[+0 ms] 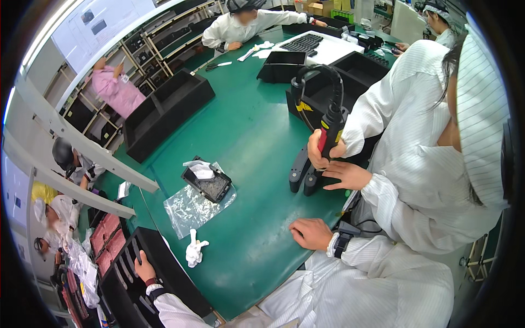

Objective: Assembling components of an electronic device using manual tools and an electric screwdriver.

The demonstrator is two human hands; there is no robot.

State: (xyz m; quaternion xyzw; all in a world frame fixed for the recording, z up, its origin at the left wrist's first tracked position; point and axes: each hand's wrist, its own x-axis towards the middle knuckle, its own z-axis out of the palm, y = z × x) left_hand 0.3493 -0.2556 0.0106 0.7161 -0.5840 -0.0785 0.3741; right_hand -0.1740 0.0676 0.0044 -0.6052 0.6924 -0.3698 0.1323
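Note:
My left hand [144, 268] is at a black slotted tray [175, 273] on the lower left, its fingers bent over an inner wall. Long grey curved parts [121, 276] lie in the slots beside it. On the green table, my right hand [311, 234] rests with loosely bent fingers and holds nothing. Just beyond it, a co-worker's hands [333, 158] hold a black and red powered screwdriver [330, 128] upright over a black two-pronged device [299, 170]. The tool's tip is hidden.
A small black box of screws [210, 186] with a white paper sits on a clear plastic bag [188, 216]. Nearby lies a crumpled white glove [195, 250]. Large black trays [169, 106] stand farther back. Across the table another person [246, 27] reaches sideways. A grey frame post [93, 139] crosses the left.

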